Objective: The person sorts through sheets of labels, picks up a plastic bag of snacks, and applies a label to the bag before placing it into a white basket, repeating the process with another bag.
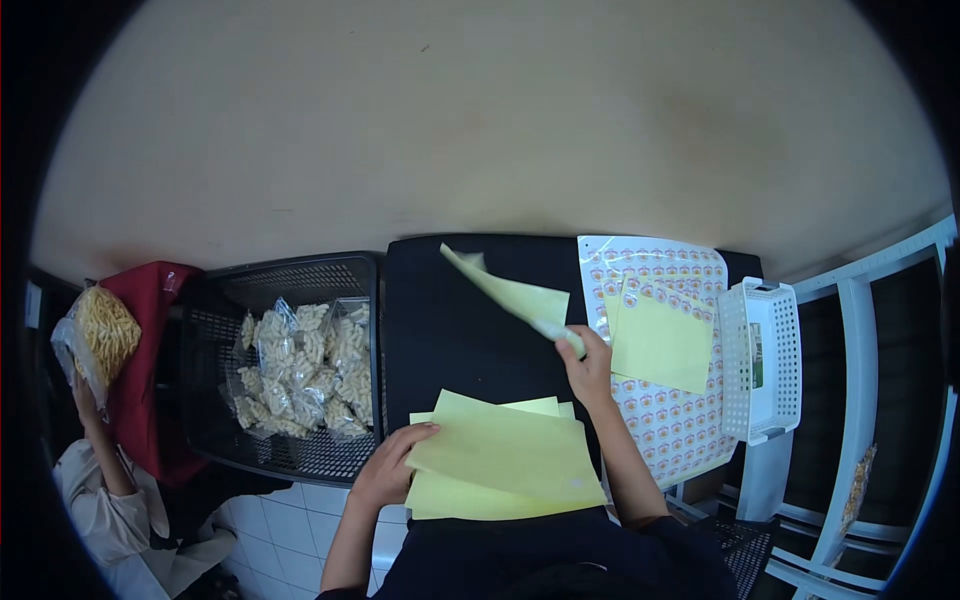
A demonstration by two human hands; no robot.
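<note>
My left hand [393, 465] grips the left edge of a loose stack of yellow paper sheets [505, 455], which lies close against my body. My right hand [588, 370] is closed on the lower right corner of a single yellow sheet [520, 298]. That sheet is raised over the black tabletop [430, 340], curled and seen partly edge-on. To the right of this hand, more yellow sheets [662, 345] lie on a large white sheet of small round printed labels [690, 430].
A black basket [378, 400] with several clear bags of pale twisted snacks [300, 365] stands at left. Beyond it, another person's hand [86, 400] touches a bag of yellow snacks [105, 335] by a red cloth [150, 370]. A white perforated basket [735, 370] stands at right.
</note>
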